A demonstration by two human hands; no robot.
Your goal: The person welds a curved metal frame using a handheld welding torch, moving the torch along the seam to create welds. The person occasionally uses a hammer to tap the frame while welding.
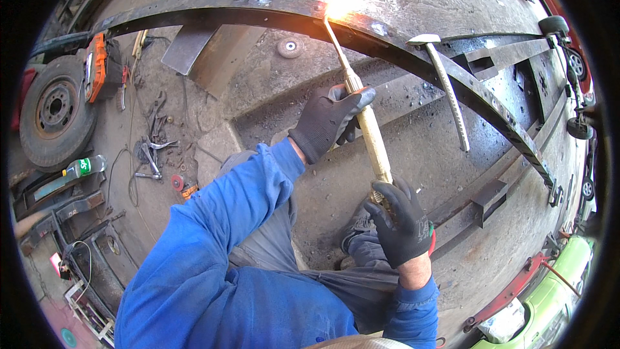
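Note:
A brass-coloured gas torch (373, 142) slants up and away from me, its thin tip meeting a long curved steel beam (271, 14). Bright flame and sparks (341, 8) burst where the tip reaches the beam, and the metal there glows orange. My left hand (330, 119), in a dark glove, is wrapped round the torch body below its neck. At the rear end, my gloved right hand (402, 223) grips the torch by its valve knobs. A hammer (445, 87) with a pale head leans across the beam to the right of the flame.
A flat steel plate (190, 45) lies under the beam. Left are a tyred wheel (55, 106), an orange tool (98, 68), a bottle (87, 167), scattered hand tools (155, 136) and a grinder (186, 187). Steel frame pieces (489, 201) lie right; a green car (549, 304) stands lower right.

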